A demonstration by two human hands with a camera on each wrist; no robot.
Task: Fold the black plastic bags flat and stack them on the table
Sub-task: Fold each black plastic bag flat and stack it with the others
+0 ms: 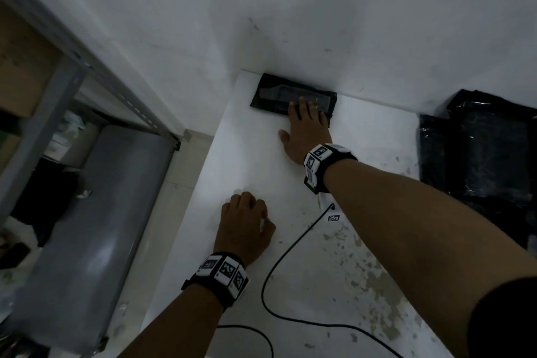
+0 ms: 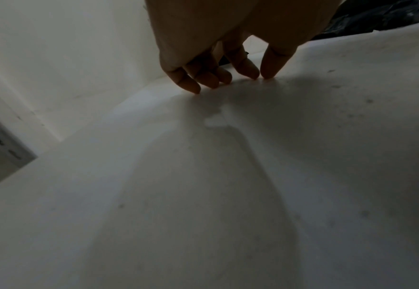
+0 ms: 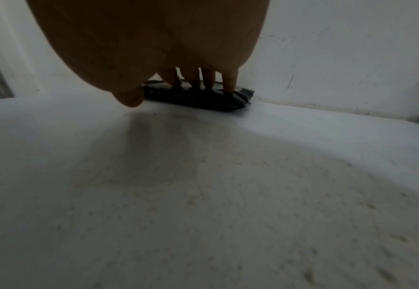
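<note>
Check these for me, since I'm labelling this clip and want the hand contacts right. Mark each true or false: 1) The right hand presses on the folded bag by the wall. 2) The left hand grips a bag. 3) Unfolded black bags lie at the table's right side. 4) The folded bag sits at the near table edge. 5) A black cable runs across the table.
1) True: the right hand lays straight fingers on the folded bag.
2) False: the left hand holds nothing; its fingertips touch the bare table.
3) True: the unfolded black bags lie there.
4) False: it lies at the far edge, against the wall.
5) True: the black cable crosses the near tabletop.
</note>
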